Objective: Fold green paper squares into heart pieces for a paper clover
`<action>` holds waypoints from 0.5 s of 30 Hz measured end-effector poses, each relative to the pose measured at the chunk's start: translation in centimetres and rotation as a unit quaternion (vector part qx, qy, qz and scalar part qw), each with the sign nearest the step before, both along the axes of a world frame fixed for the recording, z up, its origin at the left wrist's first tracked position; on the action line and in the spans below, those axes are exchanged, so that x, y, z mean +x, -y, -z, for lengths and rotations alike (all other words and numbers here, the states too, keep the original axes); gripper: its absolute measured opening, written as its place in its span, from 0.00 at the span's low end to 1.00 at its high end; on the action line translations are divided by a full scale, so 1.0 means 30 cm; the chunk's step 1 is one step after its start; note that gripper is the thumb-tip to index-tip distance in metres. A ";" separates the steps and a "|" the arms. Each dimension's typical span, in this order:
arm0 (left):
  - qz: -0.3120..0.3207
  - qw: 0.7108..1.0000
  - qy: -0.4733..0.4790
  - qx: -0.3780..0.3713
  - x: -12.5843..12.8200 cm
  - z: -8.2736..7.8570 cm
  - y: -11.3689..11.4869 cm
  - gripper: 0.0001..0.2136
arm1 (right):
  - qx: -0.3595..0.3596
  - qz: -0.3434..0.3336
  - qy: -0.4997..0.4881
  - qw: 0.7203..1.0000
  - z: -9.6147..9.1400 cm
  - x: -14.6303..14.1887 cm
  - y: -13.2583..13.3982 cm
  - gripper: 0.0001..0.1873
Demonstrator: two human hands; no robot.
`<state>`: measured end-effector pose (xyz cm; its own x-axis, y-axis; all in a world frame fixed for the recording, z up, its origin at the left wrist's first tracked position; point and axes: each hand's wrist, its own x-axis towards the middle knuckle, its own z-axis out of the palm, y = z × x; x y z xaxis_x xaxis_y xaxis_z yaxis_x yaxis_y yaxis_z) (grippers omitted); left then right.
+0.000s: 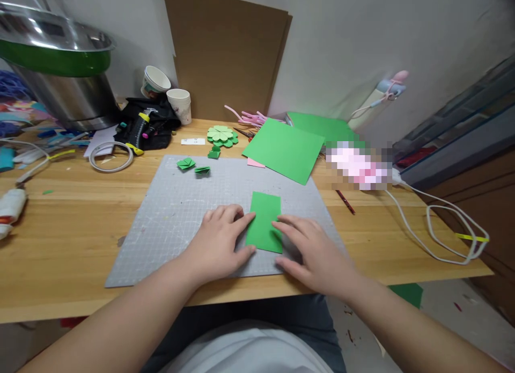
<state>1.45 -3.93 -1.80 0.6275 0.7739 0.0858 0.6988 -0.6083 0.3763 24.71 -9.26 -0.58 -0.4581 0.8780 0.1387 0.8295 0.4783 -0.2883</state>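
A green paper rectangle (pixel 264 222) lies flat on the grey cutting mat (pixel 161 228), close to the mat's front edge. My left hand (pixel 223 239) rests at its left side, thumb and index fingertip touching the paper's edge, fingers apart. On the other side, my right hand (pixel 308 247) has its fingers spread, with the index fingertip over the right edge of the paper and the thumb by the lower right corner. Small folded green paper pieces (pixel 186 163) sit at the mat's far left. A larger green sheet (pixel 285 147) overlaps the mat's far right corner.
Behind the mat are a layered green paper flower (pixel 221 135), pink stems (pixel 253 118) and paper cups (pixel 179 104). A tape roll (pixel 111 157) and a glue gun (pixel 139 131) lie left. A dark red pencil (pixel 345 201) and a white cable (pixel 426 239) are at right.
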 end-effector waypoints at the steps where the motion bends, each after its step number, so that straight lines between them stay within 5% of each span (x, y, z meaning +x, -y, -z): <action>1: 0.005 1.000 0.004 0.000 0.001 -0.002 0.003 0.29 | 0.001 -0.007 0.010 1.000 0.010 -0.009 -0.010 0.27; 9: 0.038 0.999 0.031 -0.015 0.007 -0.017 0.008 0.28 | 0.062 -0.081 0.084 0.991 -0.017 -0.055 -0.046 0.11; 15: 0.033 0.998 0.050 -0.005 0.014 -0.011 0.009 0.27 | 0.054 -0.097 0.152 0.982 -0.034 -0.097 -0.037 0.16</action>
<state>1.89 -4.20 -1.48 0.6663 0.7318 0.1432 0.6153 -0.6480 0.4488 21.81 -8.16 0.43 -0.6503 0.7575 0.0578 0.7594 0.6504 0.0198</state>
